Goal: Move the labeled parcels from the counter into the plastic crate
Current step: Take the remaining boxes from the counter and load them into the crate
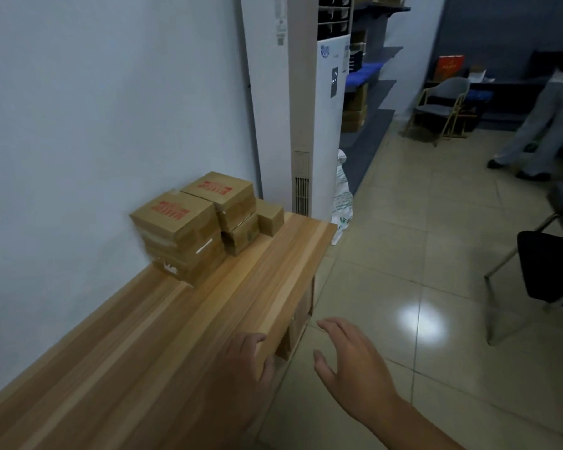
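Parcels (192,228): stiff, likely light cardboard, ahead of hands, take by sides; left hand (246,357) rests on surface (137,352), right hand (350,365) spread, empty.

The person's left hand (246,360) and right hand (355,365) are showing bare. The right forearm (413,420), at five o'clock in the view, is showing uncovered to the frame's edge; the left wrist (221,394), at six o'clock, is appearing bare and blurred.
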`<state>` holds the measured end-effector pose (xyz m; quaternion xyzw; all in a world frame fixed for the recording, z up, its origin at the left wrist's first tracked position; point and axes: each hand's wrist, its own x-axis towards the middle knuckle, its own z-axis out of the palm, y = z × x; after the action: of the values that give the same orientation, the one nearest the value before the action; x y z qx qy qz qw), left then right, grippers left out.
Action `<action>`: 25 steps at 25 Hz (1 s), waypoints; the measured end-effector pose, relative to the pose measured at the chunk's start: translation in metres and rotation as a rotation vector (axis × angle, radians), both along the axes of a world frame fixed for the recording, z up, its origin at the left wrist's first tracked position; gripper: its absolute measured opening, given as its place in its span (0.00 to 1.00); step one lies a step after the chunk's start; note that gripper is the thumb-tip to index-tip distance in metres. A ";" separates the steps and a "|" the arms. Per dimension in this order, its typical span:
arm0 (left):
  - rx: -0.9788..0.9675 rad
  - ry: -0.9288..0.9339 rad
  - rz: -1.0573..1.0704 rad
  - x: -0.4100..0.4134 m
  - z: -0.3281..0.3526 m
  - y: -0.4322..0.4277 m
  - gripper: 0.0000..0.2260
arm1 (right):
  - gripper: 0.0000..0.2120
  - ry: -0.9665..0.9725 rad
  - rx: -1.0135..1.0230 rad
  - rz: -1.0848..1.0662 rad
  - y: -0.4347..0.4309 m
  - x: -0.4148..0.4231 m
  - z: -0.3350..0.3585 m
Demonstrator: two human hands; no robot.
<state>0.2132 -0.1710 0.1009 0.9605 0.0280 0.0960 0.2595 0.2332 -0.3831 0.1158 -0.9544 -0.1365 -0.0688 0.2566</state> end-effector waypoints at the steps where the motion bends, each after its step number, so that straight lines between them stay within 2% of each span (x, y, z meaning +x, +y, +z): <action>1: -0.009 0.004 0.008 0.025 -0.003 -0.004 0.16 | 0.24 0.003 -0.011 0.003 -0.003 0.023 -0.004; 12: -0.066 -0.020 0.098 0.297 -0.023 0.005 0.17 | 0.23 0.040 -0.163 0.098 0.001 0.302 -0.013; 19: 0.038 -0.021 0.213 0.391 -0.033 0.027 0.16 | 0.24 0.100 -0.202 0.310 0.045 0.443 -0.028; 25: 0.036 0.067 0.467 0.454 -0.040 0.020 0.19 | 0.26 0.099 -0.255 0.511 0.076 0.566 -0.048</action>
<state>0.6667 -0.1513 0.0608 0.9351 0.2565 0.1219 0.2119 0.7994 -0.3069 0.0679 -0.9157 -0.3675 0.0624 0.1499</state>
